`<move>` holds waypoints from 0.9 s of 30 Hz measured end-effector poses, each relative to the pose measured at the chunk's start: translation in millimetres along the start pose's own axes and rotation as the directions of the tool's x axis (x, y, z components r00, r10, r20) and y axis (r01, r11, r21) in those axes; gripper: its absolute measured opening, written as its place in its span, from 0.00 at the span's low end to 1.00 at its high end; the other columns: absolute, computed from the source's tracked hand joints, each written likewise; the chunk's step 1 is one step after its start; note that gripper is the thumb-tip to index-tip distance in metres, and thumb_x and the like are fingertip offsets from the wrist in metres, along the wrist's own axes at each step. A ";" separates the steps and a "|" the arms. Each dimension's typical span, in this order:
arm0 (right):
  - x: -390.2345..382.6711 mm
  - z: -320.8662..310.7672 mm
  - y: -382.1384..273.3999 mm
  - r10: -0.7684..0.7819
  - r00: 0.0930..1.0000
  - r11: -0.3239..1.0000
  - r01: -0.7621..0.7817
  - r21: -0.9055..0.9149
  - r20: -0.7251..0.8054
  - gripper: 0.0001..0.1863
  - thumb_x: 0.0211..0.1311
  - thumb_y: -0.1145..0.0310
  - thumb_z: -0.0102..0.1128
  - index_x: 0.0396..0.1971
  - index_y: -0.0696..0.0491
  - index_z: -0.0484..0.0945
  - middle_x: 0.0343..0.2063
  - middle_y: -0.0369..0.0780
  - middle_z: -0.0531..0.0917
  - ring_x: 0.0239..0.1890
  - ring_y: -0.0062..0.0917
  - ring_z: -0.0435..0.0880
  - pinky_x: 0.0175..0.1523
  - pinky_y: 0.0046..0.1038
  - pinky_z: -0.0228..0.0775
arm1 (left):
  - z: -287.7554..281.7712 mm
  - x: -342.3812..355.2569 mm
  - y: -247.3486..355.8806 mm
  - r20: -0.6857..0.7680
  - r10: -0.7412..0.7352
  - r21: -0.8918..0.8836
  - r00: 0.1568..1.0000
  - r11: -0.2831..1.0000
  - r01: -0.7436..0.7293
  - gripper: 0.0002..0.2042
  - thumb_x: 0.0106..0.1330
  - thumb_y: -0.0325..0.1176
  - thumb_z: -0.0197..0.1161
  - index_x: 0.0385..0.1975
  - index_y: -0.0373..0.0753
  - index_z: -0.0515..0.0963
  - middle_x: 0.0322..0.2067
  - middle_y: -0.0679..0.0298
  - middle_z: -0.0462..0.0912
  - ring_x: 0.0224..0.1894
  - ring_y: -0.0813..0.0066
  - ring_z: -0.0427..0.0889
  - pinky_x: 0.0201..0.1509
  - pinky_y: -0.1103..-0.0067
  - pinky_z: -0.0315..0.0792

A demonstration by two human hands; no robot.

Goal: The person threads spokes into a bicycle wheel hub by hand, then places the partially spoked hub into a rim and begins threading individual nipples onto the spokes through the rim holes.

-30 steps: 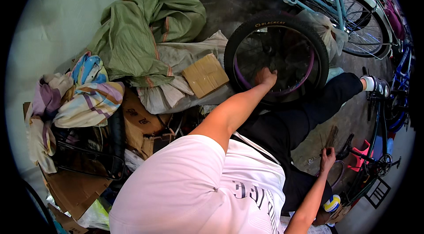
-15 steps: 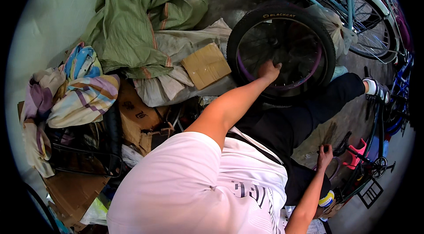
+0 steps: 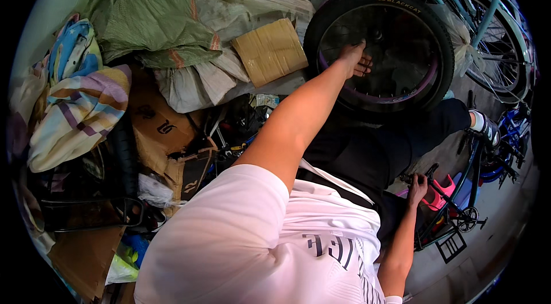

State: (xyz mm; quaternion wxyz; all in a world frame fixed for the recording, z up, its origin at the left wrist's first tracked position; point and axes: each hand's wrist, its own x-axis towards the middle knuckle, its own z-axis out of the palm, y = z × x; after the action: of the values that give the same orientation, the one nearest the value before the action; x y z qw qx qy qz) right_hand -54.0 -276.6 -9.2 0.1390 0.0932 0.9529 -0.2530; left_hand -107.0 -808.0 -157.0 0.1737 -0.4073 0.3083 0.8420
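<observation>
A bicycle wheel with a black tyre (image 3: 446,51) and a purple rim lies in front of me, beside my outstretched leg. My left hand (image 3: 356,59) reaches over its near side toward the hub, fingers apart and nothing visible in them. Whether it touches the spokes I cannot tell. Lower right, my right hand (image 3: 419,187) is closed past my other thigh, close to a dark bicycle frame (image 3: 457,201) and a pink part (image 3: 441,194). What its fingers hold is too dark to make out.
Green woven sacks (image 3: 143,11), a brown cardboard piece (image 3: 271,51) and patterned cloth (image 3: 86,112) lie to the left. Cardboard boxes (image 3: 158,126) and tools (image 3: 235,147) sit near my left side. A light-blue bicycle (image 3: 488,14) stands at the far right.
My left hand has loosened, its fingers now spread. The wheel's lettering sits further right along its upper edge. The whole view has shifted, with the sacks and cardboard now higher.
</observation>
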 end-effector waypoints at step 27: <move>-8.4 18.3 -3.6 0.072 0.995 0.990 -0.063 0.129 -0.072 0.10 0.69 0.64 0.63 0.38 0.56 0.80 0.28 0.34 0.83 0.28 0.17 0.79 0.32 0.22 0.70 | 5.9 10.8 12.3 -0.011 0.115 0.212 0.993 0.971 -0.110 0.29 0.71 0.61 0.56 0.28 0.35 0.80 0.24 0.59 0.86 0.23 0.66 0.86 0.28 0.70 0.75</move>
State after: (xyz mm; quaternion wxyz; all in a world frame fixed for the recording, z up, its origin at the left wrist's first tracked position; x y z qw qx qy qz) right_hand -43.0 -289.9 -20.1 0.1046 0.1436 0.9359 -0.3042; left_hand -123.7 -812.9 -158.1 0.1642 -0.3781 0.4205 0.8082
